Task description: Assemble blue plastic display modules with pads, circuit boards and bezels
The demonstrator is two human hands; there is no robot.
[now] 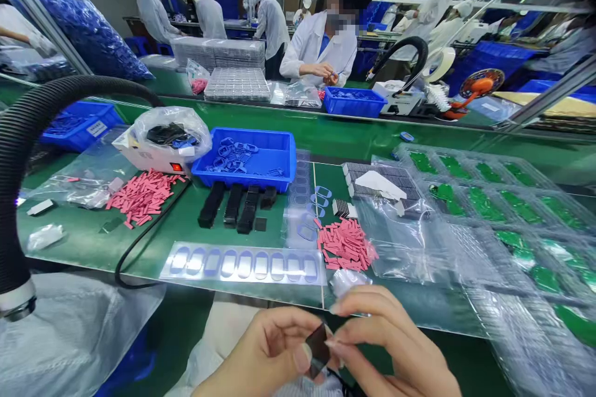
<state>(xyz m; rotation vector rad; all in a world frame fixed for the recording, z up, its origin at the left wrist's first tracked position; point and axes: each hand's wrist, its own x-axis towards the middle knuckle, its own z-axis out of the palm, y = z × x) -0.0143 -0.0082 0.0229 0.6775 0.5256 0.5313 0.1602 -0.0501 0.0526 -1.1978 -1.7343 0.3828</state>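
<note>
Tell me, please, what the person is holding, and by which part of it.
A small dark flat piece, pinched at its left side by the left hand. The right hand is at the opposite edge; whether it grips is unclear.

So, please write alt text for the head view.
A left hand pinches a small, dark, flat piece, the right hand close beside it. Beyond, a green worktable holds pink strips, a blue plastic bin and green boards in clear plastic trays.

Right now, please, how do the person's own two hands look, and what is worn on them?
The left hand and right hand are bare. No gloves, rings or markings can be seen, and no sleeve cuffs show.
</note>
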